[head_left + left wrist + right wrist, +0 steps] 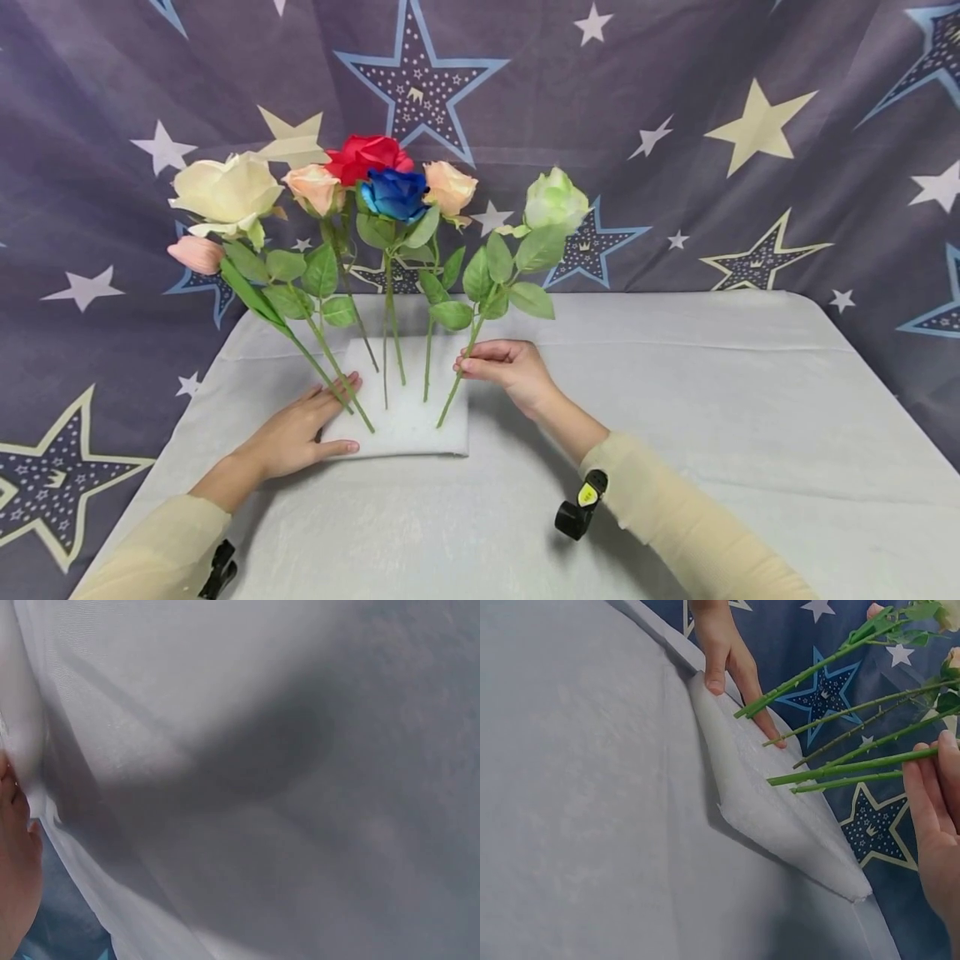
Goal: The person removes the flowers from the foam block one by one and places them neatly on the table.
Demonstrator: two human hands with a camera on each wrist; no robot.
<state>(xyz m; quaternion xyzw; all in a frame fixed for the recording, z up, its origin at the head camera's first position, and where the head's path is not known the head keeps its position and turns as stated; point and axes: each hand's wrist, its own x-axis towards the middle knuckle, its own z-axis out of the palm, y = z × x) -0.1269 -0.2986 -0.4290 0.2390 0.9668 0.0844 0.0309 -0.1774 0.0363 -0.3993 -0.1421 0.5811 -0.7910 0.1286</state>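
Several artificial flowers stand by their stems in a white foam block. Between thumb and fingers, the right hand pinches the stem of the pale green rose at the block's right side; the right wrist view shows this hand at a green stem. Spread over the block's left edge, the left hand rests with fingers extended beside the stems of the pink tulip and the cream rose. Red, blue and two peach roses stand between.
The block lies on a table with a white cloth. Behind the table hangs a dark curtain with stars. A black strap device is on the right wrist, and another is by the left sleeve.
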